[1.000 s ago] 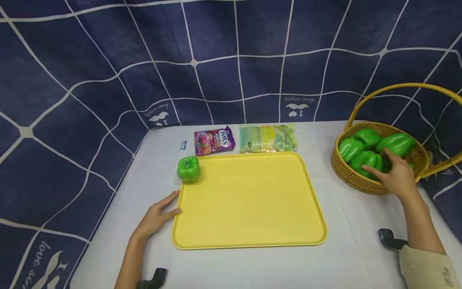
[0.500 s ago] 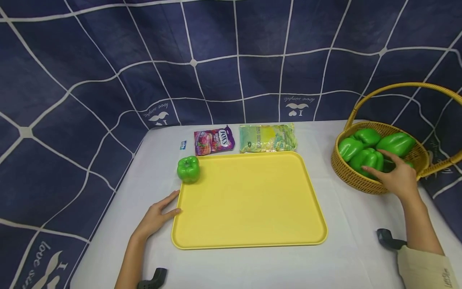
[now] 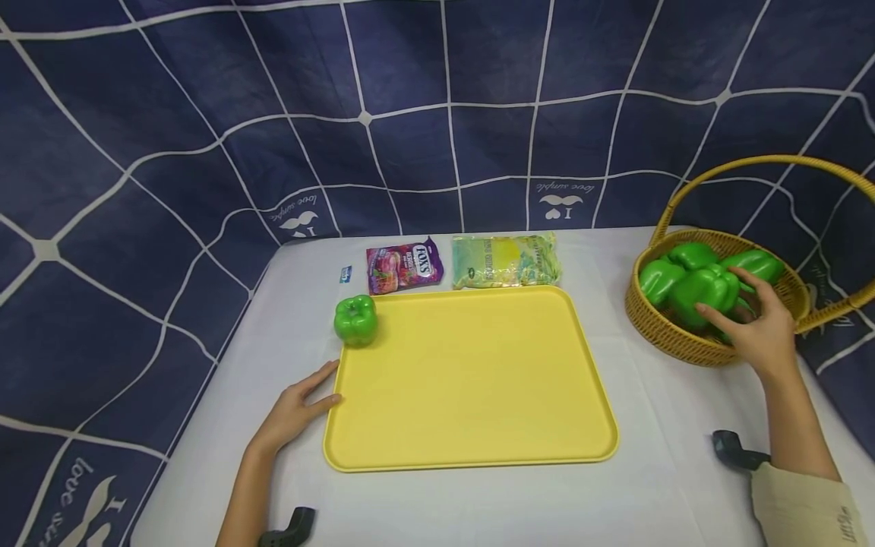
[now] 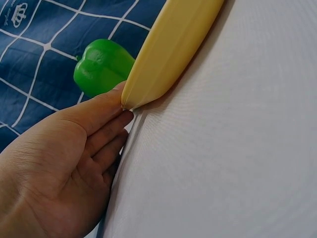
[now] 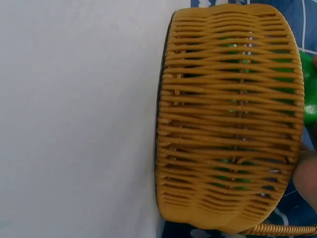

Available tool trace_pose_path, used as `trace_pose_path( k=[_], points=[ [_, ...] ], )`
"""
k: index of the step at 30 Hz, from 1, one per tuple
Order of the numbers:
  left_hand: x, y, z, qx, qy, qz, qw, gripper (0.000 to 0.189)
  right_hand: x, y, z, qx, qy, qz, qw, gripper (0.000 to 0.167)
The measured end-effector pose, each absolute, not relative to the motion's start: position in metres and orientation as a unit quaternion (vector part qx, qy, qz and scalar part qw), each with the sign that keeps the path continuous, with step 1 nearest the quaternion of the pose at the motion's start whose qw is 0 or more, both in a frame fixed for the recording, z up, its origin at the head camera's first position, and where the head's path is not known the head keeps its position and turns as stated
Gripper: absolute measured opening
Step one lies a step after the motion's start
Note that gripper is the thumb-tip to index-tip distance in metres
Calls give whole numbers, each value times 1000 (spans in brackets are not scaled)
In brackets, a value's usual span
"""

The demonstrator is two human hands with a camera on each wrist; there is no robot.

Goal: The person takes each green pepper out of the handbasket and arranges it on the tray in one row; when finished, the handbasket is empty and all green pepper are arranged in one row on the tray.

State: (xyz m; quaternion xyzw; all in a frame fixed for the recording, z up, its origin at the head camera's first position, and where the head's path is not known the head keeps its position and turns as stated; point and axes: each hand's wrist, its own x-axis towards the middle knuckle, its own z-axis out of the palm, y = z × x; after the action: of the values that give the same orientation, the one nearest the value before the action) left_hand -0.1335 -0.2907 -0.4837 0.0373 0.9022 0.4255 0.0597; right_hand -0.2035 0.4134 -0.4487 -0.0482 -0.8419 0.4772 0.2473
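Observation:
At the right, my right hand (image 3: 762, 327) grips a green bell pepper (image 3: 706, 296) between thumb and fingers, raised a little over the wicker basket (image 3: 673, 338). Several other green peppers (image 3: 693, 255) lie in that basket. In the right wrist view the basket's woven side (image 5: 230, 119) hides most of the hand and the held pepper (image 5: 309, 91). My left hand (image 3: 290, 414) pinches the left rim of the yellow tray (image 3: 472, 380), thumb on top and fingertips below, as the left wrist view shows. One green bell pepper (image 3: 356, 320) sits at the tray's back left corner.
Behind the tray lie a purple candy bag (image 3: 405, 266) and a yellow-green packet (image 3: 506, 260). A small blue wrapper (image 3: 345, 274) is left of them. The basket's tall handle (image 3: 772, 161) arches over it. A blue checked cloth (image 3: 410, 114) hangs behind the white table.
My right hand has closed on the front pepper in the basket and raised it slightly, turning it a little. My left hand and the tray have stayed in place.

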Motion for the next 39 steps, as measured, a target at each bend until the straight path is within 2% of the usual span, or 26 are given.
trace_pose_path(
  k=[5,10,17,23,31,33,39],
  points=[
    [-134,-291,-483,38,901,428,62,69,-221,427,-470,-24,-831,486,269,80],
    [-133,-290,-483,37,900,431,64,69,-213,401,-448,-33,-831,480,281,70],
    [-133,-290,-483,39,899,432,63,68,-194,361,-409,-50,-868,429,245,66],
    [-133,-290,-485,36,899,433,63,68,-196,357,-412,-20,-844,475,250,67],
    [-133,-290,-486,38,896,437,62,68,-197,354,-409,-20,-853,446,271,56],
    [-133,-290,-486,39,897,437,61,68,-198,356,-411,-21,-855,441,272,59],
    [-133,-291,-485,43,897,435,57,67,-205,364,-427,-46,-859,445,250,82]
  ],
)
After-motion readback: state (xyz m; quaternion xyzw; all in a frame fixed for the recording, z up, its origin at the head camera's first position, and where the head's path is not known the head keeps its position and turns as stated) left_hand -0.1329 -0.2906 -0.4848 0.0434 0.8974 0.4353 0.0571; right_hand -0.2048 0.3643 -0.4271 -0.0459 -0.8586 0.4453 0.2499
